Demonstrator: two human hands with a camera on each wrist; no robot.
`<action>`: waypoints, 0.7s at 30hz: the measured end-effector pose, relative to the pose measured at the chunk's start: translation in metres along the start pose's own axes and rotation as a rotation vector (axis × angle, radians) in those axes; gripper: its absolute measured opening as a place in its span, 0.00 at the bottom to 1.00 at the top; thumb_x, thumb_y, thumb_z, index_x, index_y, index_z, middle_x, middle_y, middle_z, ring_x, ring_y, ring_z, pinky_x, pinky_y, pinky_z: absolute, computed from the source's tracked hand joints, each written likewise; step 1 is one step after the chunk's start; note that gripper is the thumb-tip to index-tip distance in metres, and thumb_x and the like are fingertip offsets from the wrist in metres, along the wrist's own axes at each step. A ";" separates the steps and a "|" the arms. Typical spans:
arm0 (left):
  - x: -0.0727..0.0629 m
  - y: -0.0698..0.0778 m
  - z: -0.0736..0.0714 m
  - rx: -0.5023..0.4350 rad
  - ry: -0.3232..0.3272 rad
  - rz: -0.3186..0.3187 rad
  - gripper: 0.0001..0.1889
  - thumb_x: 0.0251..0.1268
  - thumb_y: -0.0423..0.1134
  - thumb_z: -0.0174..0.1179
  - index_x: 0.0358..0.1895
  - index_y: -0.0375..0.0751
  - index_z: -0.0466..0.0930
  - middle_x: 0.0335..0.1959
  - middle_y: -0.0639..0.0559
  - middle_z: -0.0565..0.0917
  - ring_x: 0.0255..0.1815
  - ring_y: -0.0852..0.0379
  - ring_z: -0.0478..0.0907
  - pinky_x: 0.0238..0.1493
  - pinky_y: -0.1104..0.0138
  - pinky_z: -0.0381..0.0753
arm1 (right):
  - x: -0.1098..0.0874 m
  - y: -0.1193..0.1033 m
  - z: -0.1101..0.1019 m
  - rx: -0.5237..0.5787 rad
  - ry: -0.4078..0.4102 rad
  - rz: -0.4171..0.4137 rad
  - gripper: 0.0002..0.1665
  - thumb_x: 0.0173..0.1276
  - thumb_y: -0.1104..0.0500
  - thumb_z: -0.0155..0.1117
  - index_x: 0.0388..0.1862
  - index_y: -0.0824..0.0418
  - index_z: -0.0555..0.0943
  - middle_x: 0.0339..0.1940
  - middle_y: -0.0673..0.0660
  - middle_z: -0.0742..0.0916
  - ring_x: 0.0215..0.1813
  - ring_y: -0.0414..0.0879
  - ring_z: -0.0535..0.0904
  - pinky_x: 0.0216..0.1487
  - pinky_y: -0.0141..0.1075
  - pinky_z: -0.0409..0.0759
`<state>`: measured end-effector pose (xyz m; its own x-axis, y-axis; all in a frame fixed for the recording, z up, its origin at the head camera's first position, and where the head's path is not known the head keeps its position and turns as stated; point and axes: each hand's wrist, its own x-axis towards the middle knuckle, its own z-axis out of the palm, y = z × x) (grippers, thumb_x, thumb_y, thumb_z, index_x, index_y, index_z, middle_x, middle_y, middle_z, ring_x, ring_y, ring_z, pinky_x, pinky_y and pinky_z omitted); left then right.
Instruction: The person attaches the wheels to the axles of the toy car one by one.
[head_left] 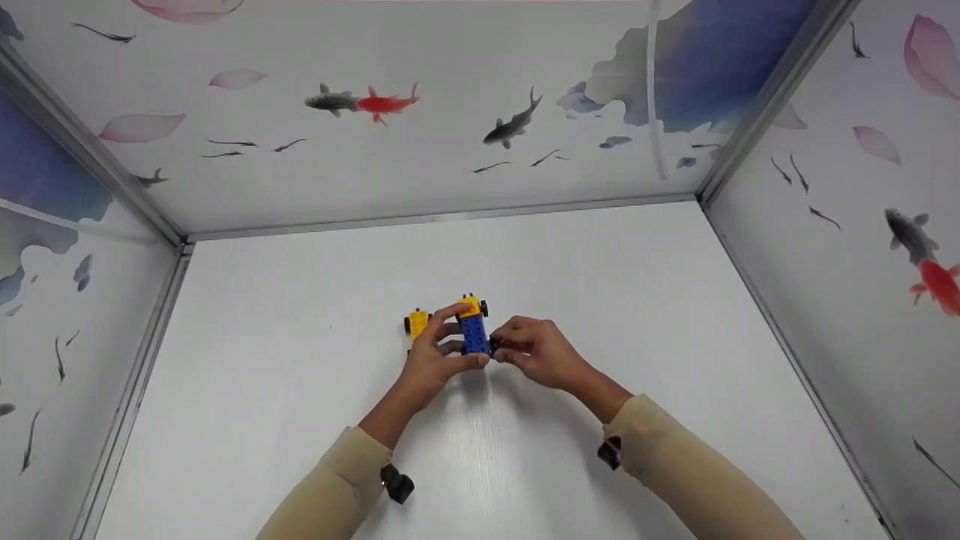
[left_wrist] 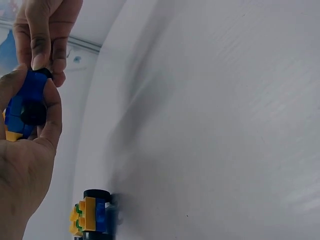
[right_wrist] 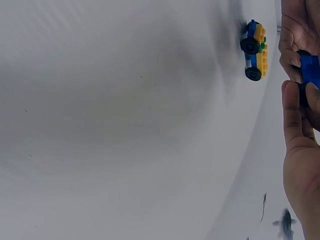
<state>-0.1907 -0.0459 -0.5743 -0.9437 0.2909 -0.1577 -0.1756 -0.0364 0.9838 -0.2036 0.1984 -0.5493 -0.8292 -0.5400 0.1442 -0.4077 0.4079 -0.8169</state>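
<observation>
My left hand (head_left: 429,366) grips a toy car built of blocks (head_left: 473,334), blue at the near end and yellow at the far end, raised above the table. At the car's near right corner, my right hand (head_left: 546,354) pinches a small black wheel (right_wrist: 303,95) between thumb and fingers. Whether that wheel is fixed to the car cannot be made out. Another black wheel (left_wrist: 33,113) shows on the car's side in the left wrist view. Fingers cover much of the blue body.
A second block car (right_wrist: 256,52), yellow over blue with black wheels and green bits, stands on the white table (head_left: 300,420) just left of my left hand. Printed walls (head_left: 450,172) enclose the table at the back and both sides.
</observation>
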 end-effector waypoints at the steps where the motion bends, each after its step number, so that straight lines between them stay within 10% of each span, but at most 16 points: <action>1: 0.000 0.000 0.000 0.002 0.000 0.001 0.45 0.60 0.37 0.84 0.78 0.73 0.73 0.71 0.40 0.77 0.65 0.43 0.86 0.62 0.58 0.92 | 0.000 -0.001 0.000 -0.006 -0.001 0.004 0.14 0.78 0.64 0.73 0.59 0.59 0.93 0.50 0.56 0.92 0.53 0.47 0.89 0.55 0.37 0.92; 21: 0.005 -0.006 0.004 0.042 0.002 0.006 0.44 0.62 0.36 0.84 0.78 0.69 0.73 0.69 0.38 0.78 0.61 0.45 0.87 0.59 0.59 0.92 | 0.001 0.001 -0.003 -0.046 -0.054 0.027 0.19 0.76 0.65 0.74 0.63 0.58 0.90 0.59 0.59 0.91 0.58 0.55 0.92 0.56 0.45 0.94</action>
<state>-0.1933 -0.0407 -0.5803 -0.9451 0.2892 -0.1523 -0.1584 0.0023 0.9874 -0.2057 0.2010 -0.5483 -0.8190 -0.5665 0.0909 -0.4032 0.4556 -0.7937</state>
